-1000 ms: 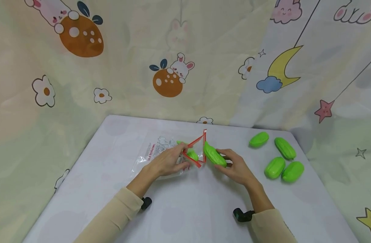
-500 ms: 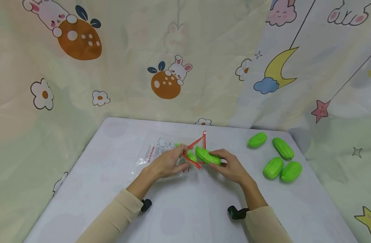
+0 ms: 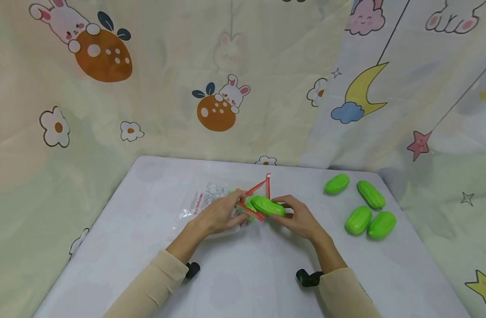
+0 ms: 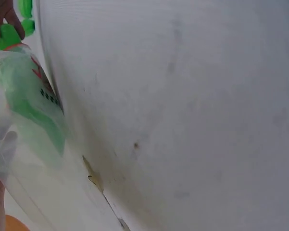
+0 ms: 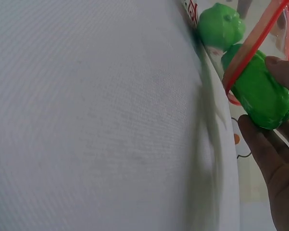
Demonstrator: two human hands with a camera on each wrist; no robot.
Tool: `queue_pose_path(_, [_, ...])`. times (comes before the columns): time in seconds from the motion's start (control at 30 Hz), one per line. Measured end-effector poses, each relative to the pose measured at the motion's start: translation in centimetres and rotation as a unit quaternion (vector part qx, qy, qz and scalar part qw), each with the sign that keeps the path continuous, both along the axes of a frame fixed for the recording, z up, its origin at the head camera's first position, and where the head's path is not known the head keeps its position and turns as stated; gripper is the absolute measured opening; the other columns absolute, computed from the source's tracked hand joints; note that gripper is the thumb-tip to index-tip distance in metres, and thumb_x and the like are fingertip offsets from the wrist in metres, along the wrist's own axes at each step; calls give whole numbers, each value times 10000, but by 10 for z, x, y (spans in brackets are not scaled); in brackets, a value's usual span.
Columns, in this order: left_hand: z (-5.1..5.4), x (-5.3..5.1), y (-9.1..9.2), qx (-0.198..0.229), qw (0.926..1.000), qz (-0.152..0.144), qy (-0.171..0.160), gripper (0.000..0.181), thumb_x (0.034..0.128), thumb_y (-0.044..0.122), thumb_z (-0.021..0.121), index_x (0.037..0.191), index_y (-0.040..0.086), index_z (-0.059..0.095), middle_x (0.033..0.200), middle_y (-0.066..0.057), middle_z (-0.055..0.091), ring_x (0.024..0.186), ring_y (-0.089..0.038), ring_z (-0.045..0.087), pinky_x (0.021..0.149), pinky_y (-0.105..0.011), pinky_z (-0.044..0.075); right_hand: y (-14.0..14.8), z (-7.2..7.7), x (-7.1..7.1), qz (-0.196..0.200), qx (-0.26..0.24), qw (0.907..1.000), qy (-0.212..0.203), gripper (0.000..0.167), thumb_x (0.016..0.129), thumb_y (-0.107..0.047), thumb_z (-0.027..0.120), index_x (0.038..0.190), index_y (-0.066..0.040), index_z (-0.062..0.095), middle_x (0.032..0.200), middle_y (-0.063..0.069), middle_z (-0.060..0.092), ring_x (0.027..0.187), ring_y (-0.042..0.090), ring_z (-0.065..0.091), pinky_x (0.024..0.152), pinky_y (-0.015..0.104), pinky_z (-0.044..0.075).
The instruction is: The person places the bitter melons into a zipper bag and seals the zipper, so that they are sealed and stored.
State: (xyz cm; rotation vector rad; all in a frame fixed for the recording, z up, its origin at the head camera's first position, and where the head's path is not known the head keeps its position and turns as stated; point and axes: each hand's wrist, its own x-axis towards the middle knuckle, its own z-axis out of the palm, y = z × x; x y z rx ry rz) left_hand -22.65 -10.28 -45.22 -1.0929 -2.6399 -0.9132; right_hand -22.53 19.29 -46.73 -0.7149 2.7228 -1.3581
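My left hand (image 3: 218, 215) pinches the near rim of a clear zip bag (image 3: 188, 211) with a red-edged mouth, which gapes toward the right. Green cucumber-like pieces lie inside the bag, partly hidden by the left hand; one (image 5: 221, 26) shows through the plastic in the right wrist view. My right hand (image 3: 300, 217) grips the right end of another green cucumber (image 3: 268, 206). Its far end is inside the bag's mouth, past the red strip (image 5: 252, 53). In the left wrist view the bag (image 4: 33, 168) hangs over green shapes seen through the film.
Several more green cucumbers, among them one at the back (image 3: 336, 183) and one nearer (image 3: 381, 225), lie at the right of the white table (image 3: 243, 282). A printed cloth (image 3: 167, 79) hangs behind the table's back edge.
My right hand has moved left, taking the cucumber from outside the bag's mouth to partly inside it. The cucumber has turned flatter. The left hand keeps its hold on the bag.
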Motion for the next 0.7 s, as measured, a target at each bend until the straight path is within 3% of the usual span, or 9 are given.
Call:
queue_pose_path(0.2, [-1, 1, -1, -65, 10000, -11, 43, 451, 950, 304, 757, 1254, 107, 488, 1125, 9, 614, 757, -151, 556, 662, -265, 491, -3, 2, 0, 204, -100, 9996, -139, 474, 901, -103, 793, 1346, -104, 627, 1314, 76, 615, 1218, 297, 602, 953, 478, 572])
queue_pose_path(0.4, [0, 1, 0, -129, 9999, 95, -63, 476, 947, 326, 759, 1282, 120, 490, 1149, 43, 619, 794, -169, 600, 695, -292, 521, -1, 0, -1, 20, -4, 9996, -291, 455, 909, -153, 789, 1338, -139, 637, 1322, 69, 654, 1182, 300, 632, 927, 436, 587])
queue_pose_path(0.7, [-2, 0, 3, -34, 10000, 77, 23, 496, 914, 270, 801, 1270, 115, 493, 1073, 56, 603, 697, -144, 507, 618, -279, 457, 2, -6, -4, 39, -264, 9994, -236, 421, 903, -106, 797, 1303, -137, 668, 1268, 62, 640, 1171, 312, 644, 949, 474, 575])
